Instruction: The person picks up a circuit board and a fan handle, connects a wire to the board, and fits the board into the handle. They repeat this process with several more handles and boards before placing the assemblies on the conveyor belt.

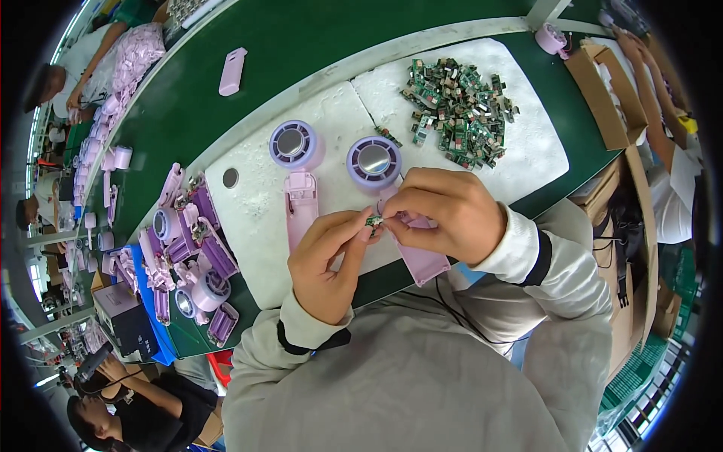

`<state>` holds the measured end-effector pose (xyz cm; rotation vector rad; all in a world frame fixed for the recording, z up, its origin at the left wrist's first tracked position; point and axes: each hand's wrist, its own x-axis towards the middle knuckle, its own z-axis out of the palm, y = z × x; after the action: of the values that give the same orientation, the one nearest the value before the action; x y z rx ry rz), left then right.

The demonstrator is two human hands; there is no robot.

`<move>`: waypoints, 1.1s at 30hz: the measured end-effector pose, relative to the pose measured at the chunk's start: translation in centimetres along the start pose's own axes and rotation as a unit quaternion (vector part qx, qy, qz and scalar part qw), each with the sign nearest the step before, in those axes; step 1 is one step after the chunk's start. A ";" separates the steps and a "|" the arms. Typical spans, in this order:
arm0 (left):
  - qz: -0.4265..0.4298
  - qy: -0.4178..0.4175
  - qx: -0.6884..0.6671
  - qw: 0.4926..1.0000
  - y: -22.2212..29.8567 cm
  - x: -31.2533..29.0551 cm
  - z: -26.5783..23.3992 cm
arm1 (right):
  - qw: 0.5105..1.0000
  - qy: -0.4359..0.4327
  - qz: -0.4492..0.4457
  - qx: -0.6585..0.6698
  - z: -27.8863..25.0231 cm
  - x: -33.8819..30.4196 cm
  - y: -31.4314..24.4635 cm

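Between the fingertips of my left hand [329, 260] a small green circuit board [373, 221] is pinched. My right hand [452, 213] is closed at the same board, its thumb and forefinger together; a thin wire seems to be in that pinch, though it is too small to be sure. Beneath my hands lies a pink and lilac handheld fan [374, 162], its round head beyond my fingers and its open handle shell [423, 264] under my right hand. Left of it rests a second fan [294, 145] with an open pink handle [301, 197].
A heap of circuit boards [459, 113] lies on the white foam sheet [538, 143]. A round metal disc [230, 178] sits at the left. Many purple fan parts [192, 248] are piled further left. A pink cover [233, 71] lies beyond the rail. Cardboard box [606, 94] at right; other people sit around.
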<state>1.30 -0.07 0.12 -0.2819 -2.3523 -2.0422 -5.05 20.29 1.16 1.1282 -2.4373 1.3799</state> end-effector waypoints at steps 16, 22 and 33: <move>0.031 0.017 0.030 0.999 0.0 -0.3 0.0 | 0.999 0.025 -0.032 -0.016 0.2 -0.1 0.0; 0.101 0.031 0.157 0.982 0.1 -0.4 0.0 | 0.990 0.026 0.101 0.099 0.6 -0.1 -1.5; 0.179 0.052 0.252 0.950 1.5 1.2 0.3 | 0.957 0.041 0.235 0.163 0.3 0.2 -2.2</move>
<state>0.32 0.54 1.72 -0.5199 -2.4297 -1.2227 -3.72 19.33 2.60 0.5269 -2.5841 1.9761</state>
